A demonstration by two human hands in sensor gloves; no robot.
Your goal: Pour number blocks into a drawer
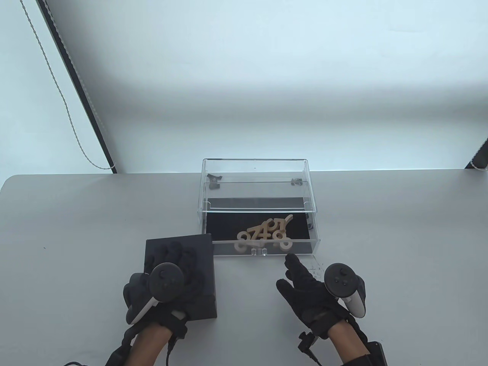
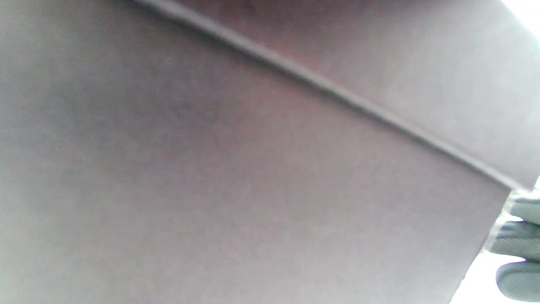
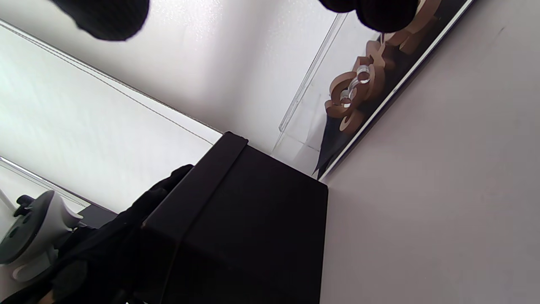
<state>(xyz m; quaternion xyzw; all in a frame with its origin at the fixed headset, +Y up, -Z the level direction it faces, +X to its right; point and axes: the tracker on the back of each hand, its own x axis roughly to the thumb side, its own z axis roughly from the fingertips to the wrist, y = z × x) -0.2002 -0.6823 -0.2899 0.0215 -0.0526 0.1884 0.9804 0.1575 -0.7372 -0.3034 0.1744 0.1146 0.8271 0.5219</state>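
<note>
— Nearest to me in the table view are both gloved hands. What do you make of the left hand (image 1: 167, 282)?

— I see it lying on the black box (image 1: 179, 276), fingers (image 1: 173, 253) spread over the top; I cannot tell if they curl round an edge. The right hand (image 1: 309, 289) hovers over the surface (image 1: 76, 236) with straight fingers, holding nothing.

— And the number blocks (image 1: 267, 234)?

— Heaped in the pulled-out clear drawer (image 1: 261, 228), on its black floor near the front wall. Numerals overlap; I can't read them surely.

— Left wrist view?

— Blurred box wall (image 2: 253, 190) fills it; fingertips (image 2: 521, 245) show at its right edge.

— Right wrist view?

— Tilted. The box (image 3: 244, 236) stands beside the drawer's corner (image 3: 325, 169), blocks (image 3: 358, 88) behind the clear front. My fingertips (image 3: 105, 17) are cut off at the top.
</note>
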